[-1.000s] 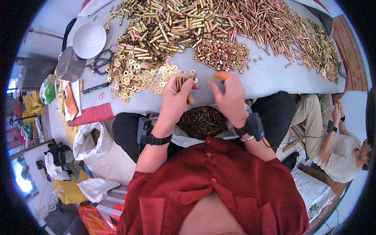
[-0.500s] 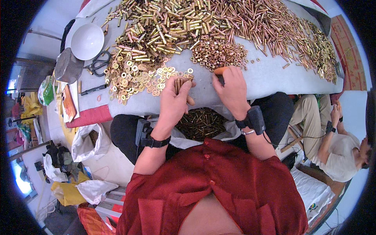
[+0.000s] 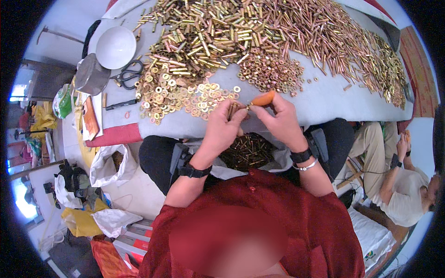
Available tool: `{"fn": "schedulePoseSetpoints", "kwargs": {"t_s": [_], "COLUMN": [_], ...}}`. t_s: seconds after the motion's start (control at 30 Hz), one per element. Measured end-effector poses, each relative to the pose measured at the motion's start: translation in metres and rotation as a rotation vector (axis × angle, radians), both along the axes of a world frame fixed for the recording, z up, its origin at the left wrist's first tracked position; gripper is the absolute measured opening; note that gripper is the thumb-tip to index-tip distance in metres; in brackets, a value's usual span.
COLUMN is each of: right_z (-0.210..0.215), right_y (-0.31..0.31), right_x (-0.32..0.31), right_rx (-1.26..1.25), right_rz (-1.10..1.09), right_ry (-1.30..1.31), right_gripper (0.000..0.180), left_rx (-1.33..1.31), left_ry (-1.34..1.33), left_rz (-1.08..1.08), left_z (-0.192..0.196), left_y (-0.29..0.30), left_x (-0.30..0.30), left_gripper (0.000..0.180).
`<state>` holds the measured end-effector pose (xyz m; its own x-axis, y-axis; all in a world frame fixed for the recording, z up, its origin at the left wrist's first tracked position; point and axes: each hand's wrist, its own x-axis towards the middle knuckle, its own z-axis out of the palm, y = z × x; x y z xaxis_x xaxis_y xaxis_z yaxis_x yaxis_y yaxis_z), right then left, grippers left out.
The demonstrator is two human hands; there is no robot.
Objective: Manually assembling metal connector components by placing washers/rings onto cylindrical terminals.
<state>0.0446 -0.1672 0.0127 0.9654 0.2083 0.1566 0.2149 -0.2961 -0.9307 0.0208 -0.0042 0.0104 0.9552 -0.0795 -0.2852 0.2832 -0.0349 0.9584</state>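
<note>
In my left hand (image 3: pixel 223 124) is a bunch of brass-coloured metal sleeves (image 3: pixel 233 110), held upright with the fingers closed round it. My right hand (image 3: pixel 281 121) meets it in a pinch; a small brass-coloured piece (image 3: pixel 249 106) shows at the fingertips, too small to name. An orange cover (image 3: pixel 263 98) sits on one right finger. Just beyond the hands lie a pile of flat washers (image 3: pixel 178 98) and a heap of nuts (image 3: pixel 273 72). Below the hands, between my knees, a white sack (image 3: pixel 225 173) holds many thin metal bolts (image 3: pixel 247 152).
Large heaps of sleeves (image 3: pixel 204 44) and thin rods (image 3: pixel 320 34) cover the far tabletop (image 3: pixel 324 95). At left are a white bowl (image 3: pixel 116 47), a metal container (image 3: pixel 92 74), scissors (image 3: pixel 130 74), a black marker (image 3: pixel 121 105) and a phone (image 3: pixel 90 113). Another person (image 3: pixel 394 180) sits at right.
My right hand has moved from the near edge of the nut heap to my left hand, its fingertips now at the sleeves. The whole view has shifted slightly.
</note>
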Motion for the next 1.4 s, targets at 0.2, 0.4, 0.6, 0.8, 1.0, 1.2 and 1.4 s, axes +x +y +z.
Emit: {"fn": "schedulePoseSetpoints", "kwargs": {"t_s": [0.2,0.4,0.6,0.8,1.0,1.2,1.4], "right_z": [0.005,0.016,0.018,0.020,0.032,0.024,0.029], "right_y": [-0.004,-0.002,0.000,-0.004,0.008,0.006,0.006], "right_x": [0.005,0.007,0.003,0.007,0.008,0.006,0.002], "right_rx": [-0.087,-0.149,-0.122,-0.389,-0.417,-0.119,-0.179], "right_rz": [0.103,0.113,0.116,0.097,-0.002,0.045,0.047], "right_ry": [-0.085,-0.159,-0.228,-0.331,-0.283,-0.073,-0.117], "right_gripper": [0.018,0.017,0.014,0.019,0.019,0.014,0.012], "left_rx": [0.061,0.367,-0.106,0.331,0.128,-0.120,0.169], "left_ry": [-0.074,-0.469,-0.025,-0.506,-0.156,-0.123,-0.442], "left_rz": [0.009,0.043,0.003,0.016,-0.014,0.036,0.086], "left_z": [0.001,-0.002,0.000,-0.003,0.005,0.002,-0.007], "left_y": [-0.001,0.001,0.007,-0.001,-0.003,0.001,-0.004], "left_x": [-0.001,0.001,0.001,-0.001,-0.001,0.001,-0.003], "left_gripper": [0.009,0.007,0.008,0.010,0.012,0.011,0.009]}}
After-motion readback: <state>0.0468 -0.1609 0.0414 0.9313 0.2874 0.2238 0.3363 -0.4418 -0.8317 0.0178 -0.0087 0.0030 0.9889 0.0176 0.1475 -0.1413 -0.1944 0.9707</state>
